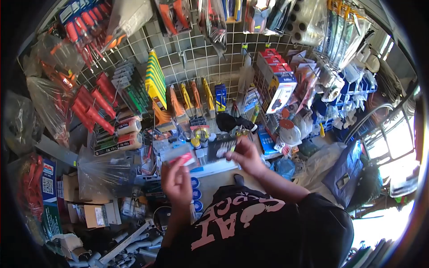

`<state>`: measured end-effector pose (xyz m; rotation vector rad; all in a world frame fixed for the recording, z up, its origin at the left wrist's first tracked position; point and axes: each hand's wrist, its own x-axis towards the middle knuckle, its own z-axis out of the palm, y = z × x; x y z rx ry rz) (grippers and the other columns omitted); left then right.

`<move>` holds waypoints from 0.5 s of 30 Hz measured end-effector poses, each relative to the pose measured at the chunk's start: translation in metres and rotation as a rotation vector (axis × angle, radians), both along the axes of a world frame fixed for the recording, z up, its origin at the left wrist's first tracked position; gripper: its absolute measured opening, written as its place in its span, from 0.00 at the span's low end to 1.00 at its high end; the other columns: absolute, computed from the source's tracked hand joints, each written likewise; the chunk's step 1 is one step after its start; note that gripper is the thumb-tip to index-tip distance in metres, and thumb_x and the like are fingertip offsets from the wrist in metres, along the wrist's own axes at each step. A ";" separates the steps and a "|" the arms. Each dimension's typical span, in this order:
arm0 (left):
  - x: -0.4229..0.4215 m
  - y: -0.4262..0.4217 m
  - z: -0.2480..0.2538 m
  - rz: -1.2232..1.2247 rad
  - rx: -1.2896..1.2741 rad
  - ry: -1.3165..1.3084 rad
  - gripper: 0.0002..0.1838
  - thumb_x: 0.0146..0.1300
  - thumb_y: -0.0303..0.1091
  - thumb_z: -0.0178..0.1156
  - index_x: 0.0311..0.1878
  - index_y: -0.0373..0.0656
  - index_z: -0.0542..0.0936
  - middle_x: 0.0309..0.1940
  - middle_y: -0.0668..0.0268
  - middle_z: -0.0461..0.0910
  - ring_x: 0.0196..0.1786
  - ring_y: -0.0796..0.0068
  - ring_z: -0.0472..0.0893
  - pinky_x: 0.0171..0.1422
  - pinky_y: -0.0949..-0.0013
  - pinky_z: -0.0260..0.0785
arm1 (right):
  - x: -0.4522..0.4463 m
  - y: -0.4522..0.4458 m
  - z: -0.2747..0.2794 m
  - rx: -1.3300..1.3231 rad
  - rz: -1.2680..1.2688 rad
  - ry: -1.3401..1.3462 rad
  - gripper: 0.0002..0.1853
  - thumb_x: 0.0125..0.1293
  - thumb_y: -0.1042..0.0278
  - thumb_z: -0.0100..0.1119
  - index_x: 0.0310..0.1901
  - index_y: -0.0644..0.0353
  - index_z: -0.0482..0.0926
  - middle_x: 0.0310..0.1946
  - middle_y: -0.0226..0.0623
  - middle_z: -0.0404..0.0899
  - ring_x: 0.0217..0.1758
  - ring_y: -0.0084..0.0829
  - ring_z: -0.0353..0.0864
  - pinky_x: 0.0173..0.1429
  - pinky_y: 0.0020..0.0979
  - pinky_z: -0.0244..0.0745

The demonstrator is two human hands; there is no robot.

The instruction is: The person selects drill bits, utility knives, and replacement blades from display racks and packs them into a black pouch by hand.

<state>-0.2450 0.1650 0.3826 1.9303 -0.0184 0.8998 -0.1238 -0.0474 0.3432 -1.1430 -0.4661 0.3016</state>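
My left hand (178,181) is closed on a small clear packet with a red and white label (181,157), held up in front of the wire rack. To its right, my right hand (247,156) grips a flat black packet (220,149) with pale print by its right end. The two packets are close together, apart by a narrow gap. What lies inside each packet is too blurred to make out. Behind them stand yellow-capped small containers (199,134) and a black item (234,122) on the crowded shelf.
A wire grid wall (196,60) carries hanging packaged tools. Orange-handled tools (177,106) and a yellow-green striped pack (155,82) hang at centre. Boxed goods (279,87) and a small fan (289,133) are on the right. Cartons (96,214) and grey pipe fittings (134,241) crowd the lower left.
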 end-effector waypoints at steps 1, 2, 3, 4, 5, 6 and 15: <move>0.009 0.000 0.000 0.083 -0.095 -0.039 0.16 0.65 0.18 0.59 0.57 0.31 0.79 0.54 0.57 0.77 0.57 0.68 0.78 0.62 0.68 0.70 | 0.028 -0.003 0.013 0.003 -0.054 -0.025 0.13 0.66 0.79 0.67 0.43 0.60 0.70 0.35 0.31 0.81 0.36 0.21 0.81 0.40 0.26 0.78; 0.019 -0.002 0.007 0.104 -0.168 -0.075 0.19 0.64 0.18 0.61 0.59 0.32 0.78 0.50 0.57 0.78 0.53 0.68 0.79 0.59 0.68 0.71 | 0.056 -0.006 0.025 0.008 -0.108 -0.048 0.13 0.66 0.79 0.66 0.43 0.60 0.70 0.34 0.31 0.81 0.34 0.21 0.80 0.38 0.25 0.78; 0.026 -0.006 0.006 0.076 -0.317 -0.042 0.25 0.64 0.18 0.61 0.65 0.33 0.73 0.53 0.57 0.78 0.54 0.69 0.79 0.59 0.69 0.71 | 0.083 -0.007 0.034 0.014 -0.169 -0.056 0.12 0.66 0.78 0.66 0.43 0.61 0.70 0.32 0.30 0.80 0.33 0.20 0.80 0.37 0.24 0.77; 0.035 -0.013 0.007 0.048 -0.469 -0.014 0.31 0.64 0.17 0.61 0.71 0.34 0.68 0.55 0.56 0.77 0.55 0.70 0.79 0.59 0.70 0.71 | 0.108 -0.009 0.044 0.018 -0.229 -0.067 0.12 0.67 0.78 0.66 0.43 0.61 0.70 0.31 0.30 0.78 0.32 0.19 0.79 0.35 0.23 0.77; 0.048 -0.026 0.013 0.001 -0.520 -0.082 0.34 0.64 0.17 0.61 0.73 0.35 0.63 0.56 0.56 0.77 0.56 0.71 0.79 0.59 0.70 0.72 | 0.129 -0.009 0.057 -0.012 -0.248 -0.131 0.13 0.67 0.76 0.66 0.44 0.62 0.70 0.29 0.28 0.77 0.30 0.17 0.78 0.33 0.22 0.76; 0.064 -0.046 0.026 -0.047 -0.570 -0.149 0.37 0.64 0.17 0.61 0.75 0.35 0.58 0.56 0.55 0.77 0.56 0.71 0.80 0.60 0.71 0.72 | 0.150 -0.009 0.065 -0.108 -0.253 -0.192 0.13 0.66 0.74 0.68 0.43 0.63 0.71 0.29 0.29 0.78 0.29 0.18 0.79 0.32 0.22 0.76; 0.154 -0.085 0.033 -0.153 -0.579 -0.036 0.31 0.63 0.17 0.62 0.68 0.30 0.64 0.57 0.51 0.78 0.58 0.68 0.80 0.63 0.65 0.73 | 0.224 0.002 0.062 0.031 -0.125 -0.104 0.12 0.68 0.72 0.67 0.44 0.64 0.72 0.31 0.31 0.81 0.31 0.19 0.80 0.34 0.22 0.76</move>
